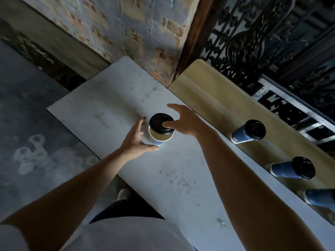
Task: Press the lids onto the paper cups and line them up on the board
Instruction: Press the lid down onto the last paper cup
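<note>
A pale, scuffed tabletop point(108, 98) fills the space in front of the person. A long wooden board point(208, 91) lies along its right edge. Three lidded cups stand in a row on the board: one point(243, 134) farthest off, one point(288, 171) nearer, and a third point(320, 198) cut off by the edge of view.

A fourth paper cup point(160, 137) stands on the tabletop's far half, about midway between its left edge and the board. A black lid point(157, 122) sits on its rim.

The left hand point(135, 142) is spread loosely round the cup's left side, with the thumb at its base. I can't tell whether the fingers actually touch the wall. The right hand point(184, 120) is spread too, its thumb pressing on the lid's right half and its fingers fanned above the far side.

The thumb's push is off-centre, so I'd worry that one side snaps down while the other rides up. With so light a brace, the cup could also tip or skid left. The paper wall might buckle under a hard press.
</note>
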The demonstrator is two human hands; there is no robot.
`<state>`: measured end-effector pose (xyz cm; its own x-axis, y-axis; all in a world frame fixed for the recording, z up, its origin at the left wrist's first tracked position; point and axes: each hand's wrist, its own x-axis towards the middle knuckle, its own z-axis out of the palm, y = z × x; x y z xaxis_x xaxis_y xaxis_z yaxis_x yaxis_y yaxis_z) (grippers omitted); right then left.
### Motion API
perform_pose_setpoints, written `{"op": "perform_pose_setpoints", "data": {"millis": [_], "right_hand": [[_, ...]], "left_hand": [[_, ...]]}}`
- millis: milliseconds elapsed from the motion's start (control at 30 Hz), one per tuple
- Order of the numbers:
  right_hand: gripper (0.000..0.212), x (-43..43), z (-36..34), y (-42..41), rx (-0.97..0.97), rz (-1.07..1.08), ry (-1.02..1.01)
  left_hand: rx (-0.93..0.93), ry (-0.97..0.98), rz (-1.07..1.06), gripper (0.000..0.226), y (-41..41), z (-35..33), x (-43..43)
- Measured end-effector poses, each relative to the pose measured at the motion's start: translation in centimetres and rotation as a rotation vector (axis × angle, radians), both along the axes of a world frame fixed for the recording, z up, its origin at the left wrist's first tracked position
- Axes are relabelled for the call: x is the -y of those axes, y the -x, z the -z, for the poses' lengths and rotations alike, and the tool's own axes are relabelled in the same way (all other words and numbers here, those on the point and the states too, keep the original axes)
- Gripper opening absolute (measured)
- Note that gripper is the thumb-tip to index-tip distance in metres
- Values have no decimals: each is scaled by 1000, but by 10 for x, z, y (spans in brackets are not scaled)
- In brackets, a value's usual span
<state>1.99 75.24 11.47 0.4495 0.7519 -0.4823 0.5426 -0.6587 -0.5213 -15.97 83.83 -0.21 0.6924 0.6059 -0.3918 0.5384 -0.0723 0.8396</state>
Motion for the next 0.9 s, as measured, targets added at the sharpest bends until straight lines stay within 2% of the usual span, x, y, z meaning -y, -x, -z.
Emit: {"op": "perform_pose_setpoints", "data": {"millis": [133,267,433,667,900], "right_hand": [[78,-12,15,-2,-51,-149,11],[74,-11,23,-2,8,-200,-40],[73,-1,20,3,95,-295,-86],[71,22,16,22,238,-258,-260],[67,33,34,35,234,-249,-201]], "left_hand": [[91,-19,-15,123,-9,4,-1],[185,-46,-19,108,-20,10,6],[199,-81,-49,110,-24,12,16],[186,-79,-82,97,-22,8,20],[209,-60,-113,78,-20,12,26]]}}
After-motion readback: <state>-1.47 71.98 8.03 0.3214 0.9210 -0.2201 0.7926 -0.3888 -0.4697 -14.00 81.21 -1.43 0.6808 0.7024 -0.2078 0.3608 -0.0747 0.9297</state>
